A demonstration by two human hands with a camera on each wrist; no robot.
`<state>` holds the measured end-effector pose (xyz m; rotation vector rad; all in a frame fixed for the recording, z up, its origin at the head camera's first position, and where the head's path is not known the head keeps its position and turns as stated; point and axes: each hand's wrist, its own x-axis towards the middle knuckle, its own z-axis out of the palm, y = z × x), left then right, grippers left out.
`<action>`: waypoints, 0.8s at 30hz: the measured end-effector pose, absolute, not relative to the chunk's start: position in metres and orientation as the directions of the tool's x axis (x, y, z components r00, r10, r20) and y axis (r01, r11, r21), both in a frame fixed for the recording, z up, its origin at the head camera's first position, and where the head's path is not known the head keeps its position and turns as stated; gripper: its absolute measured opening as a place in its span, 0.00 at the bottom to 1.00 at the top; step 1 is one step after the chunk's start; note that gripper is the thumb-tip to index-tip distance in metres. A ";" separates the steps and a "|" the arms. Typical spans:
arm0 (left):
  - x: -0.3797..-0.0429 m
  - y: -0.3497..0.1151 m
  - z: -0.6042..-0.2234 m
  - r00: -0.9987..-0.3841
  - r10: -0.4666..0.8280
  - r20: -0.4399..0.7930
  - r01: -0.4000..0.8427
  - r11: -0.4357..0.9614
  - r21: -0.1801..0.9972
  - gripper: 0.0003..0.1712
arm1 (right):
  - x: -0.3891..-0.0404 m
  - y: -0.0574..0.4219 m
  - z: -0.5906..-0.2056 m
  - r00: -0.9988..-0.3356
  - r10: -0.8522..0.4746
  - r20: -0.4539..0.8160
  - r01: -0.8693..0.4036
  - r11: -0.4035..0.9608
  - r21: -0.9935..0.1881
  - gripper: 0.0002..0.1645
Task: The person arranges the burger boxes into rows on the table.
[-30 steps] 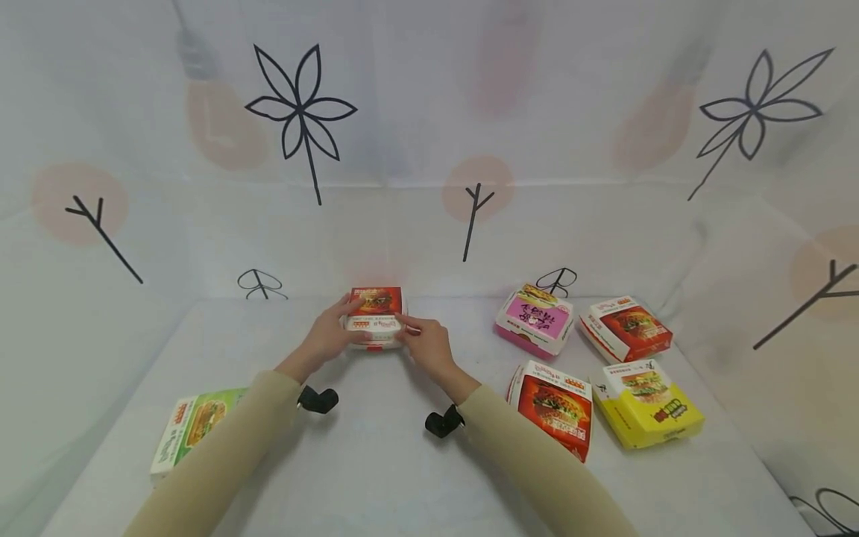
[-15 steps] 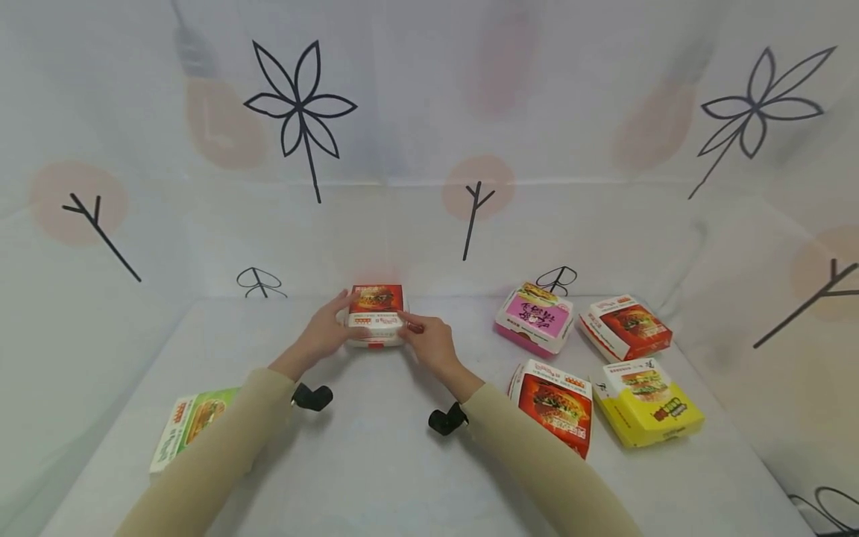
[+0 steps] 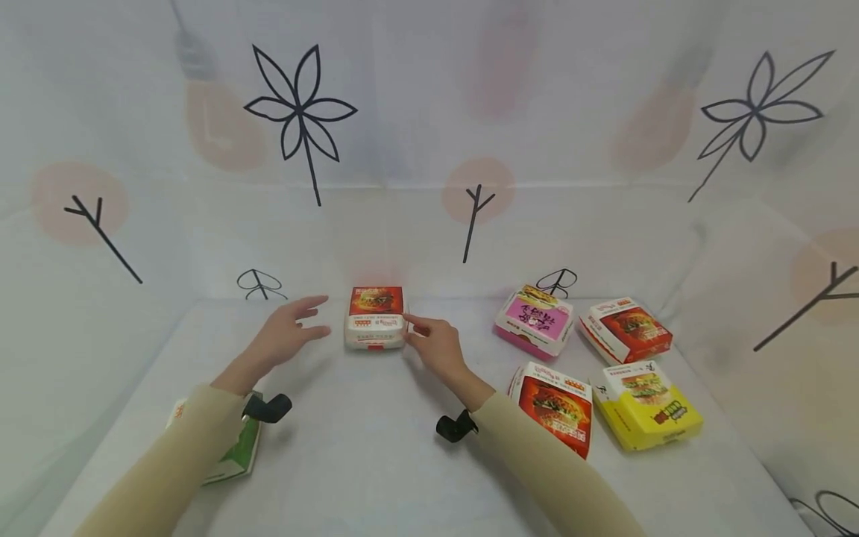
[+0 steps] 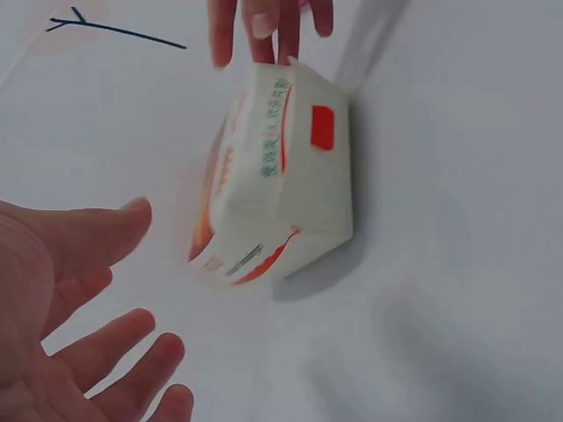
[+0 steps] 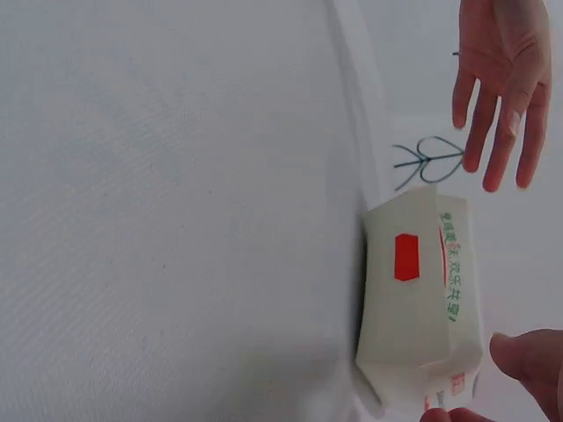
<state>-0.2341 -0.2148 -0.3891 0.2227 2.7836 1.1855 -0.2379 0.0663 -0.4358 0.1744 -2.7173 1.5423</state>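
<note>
A red and white burger box [image 3: 376,322] sits on the white table by the back wall. My left hand [image 3: 282,335] is off to its left, fingers spread and holding nothing, with a gap between it and the box. At the box's right side is my right hand [image 3: 438,347], its fingertips at the edge and not wrapped round it. In the left wrist view the burger box [image 4: 303,167] shows its white front with a red tab. The right wrist view has the same burger box [image 5: 409,299] with my right thumb [image 5: 532,360] slightly apart from it.
To the right lie a pink box [image 3: 535,319], a red box [image 3: 627,330], another red box [image 3: 553,406] and a yellow box [image 3: 647,404]. A green box [image 3: 238,451] lies front left, partly hidden under my left sleeve. A patterned cloth [image 3: 403,224] hangs behind.
My left hand has let go of the burger box and moved left and toward me. My right hand has eased slightly right. The burger box has stayed in nearly the same place.
</note>
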 end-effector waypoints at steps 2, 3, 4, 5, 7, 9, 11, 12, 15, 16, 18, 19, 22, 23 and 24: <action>-0.227 -0.226 -0.385 -0.981 0.191 -0.037 0.108 0.692 0.714 0.37 | -0.234 0.067 -0.433 -0.993 -0.095 0.073 -0.112 0.510 -0.853 0.22; -0.223 -0.232 -0.383 -0.980 0.198 -0.030 0.118 0.691 0.713 0.36 | -0.231 0.067 -0.431 -0.992 -0.100 0.077 -0.118 0.508 -0.853 0.22; -0.219 -0.237 -0.380 -0.979 0.202 -0.025 0.124 0.692 0.711 0.36 | -0.229 0.067 -0.430 -0.991 -0.104 0.078 -0.121 0.509 -0.852 0.22; -0.215 -0.243 -0.379 -0.977 0.210 -0.019 0.135 0.691 0.710 0.35 | -0.226 0.067 -0.429 -0.991 -0.111 0.078 -0.124 0.509 -0.852 0.22; -0.206 -0.256 -0.376 -0.975 0.221 -0.015 0.147 0.698 0.701 0.34 | -0.221 0.067 -0.429 -0.989 -0.130 0.075 -0.132 0.509 -0.851 0.21; -0.197 -0.268 -0.375 -0.974 0.226 -0.013 0.156 0.710 0.687 0.33 | -0.215 0.067 -0.427 -0.986 -0.153 0.073 -0.141 0.502 -0.853 0.21; -0.188 -0.280 -0.377 -0.974 0.227 -0.023 0.154 0.730 0.666 0.34 | -0.209 0.067 -0.426 -0.982 -0.174 0.068 -0.147 0.497 -0.855 0.21; -0.183 -0.286 -0.377 -0.974 0.224 -0.030 0.150 0.743 0.652 0.35 | -0.207 0.067 -0.426 -0.980 -0.184 0.070 -0.154 0.492 -0.857 0.21; -0.170 -0.305 -0.381 -0.976 0.212 -0.045 0.139 0.772 0.621 0.36 | -0.200 0.066 -0.426 -0.974 -0.213 0.075 -0.171 0.481 -0.860 0.20; -0.166 -0.312 -0.382 -0.978 0.202 -0.054 0.128 0.781 0.611 0.37 | -0.198 0.065 -0.426 -0.972 -0.223 0.078 -0.179 0.477 -0.860 0.20; -0.159 -0.324 -0.384 -0.980 0.188 -0.065 0.112 0.790 0.603 0.38 | -0.194 0.064 -0.428 -0.966 -0.245 0.078 -0.190 0.474 -0.860 0.21; -0.155 -0.330 -0.385 -0.980 0.181 -0.078 0.098 0.791 0.604 0.39 | -0.192 0.063 -0.429 -0.964 -0.254 0.073 -0.190 0.476 -0.859 0.21; -0.142 -0.347 -0.390 -0.980 0.158 -0.119 0.054 0.793 0.607 0.42 | -0.187 0.060 -0.433 -0.955 -0.289 0.063 -0.200 0.475 -0.857 0.21; -0.138 -0.352 -0.391 -0.980 0.152 -0.130 0.043 0.793 0.607 0.43 | -0.186 0.060 -0.435 -0.952 -0.300 0.059 -0.202 0.475 -0.856 0.22; -0.135 -0.356 -0.393 -0.979 0.142 -0.144 0.027 0.797 0.603 0.43 | -0.184 0.059 -0.436 -0.950 -0.308 0.053 -0.201 0.473 -0.858 0.22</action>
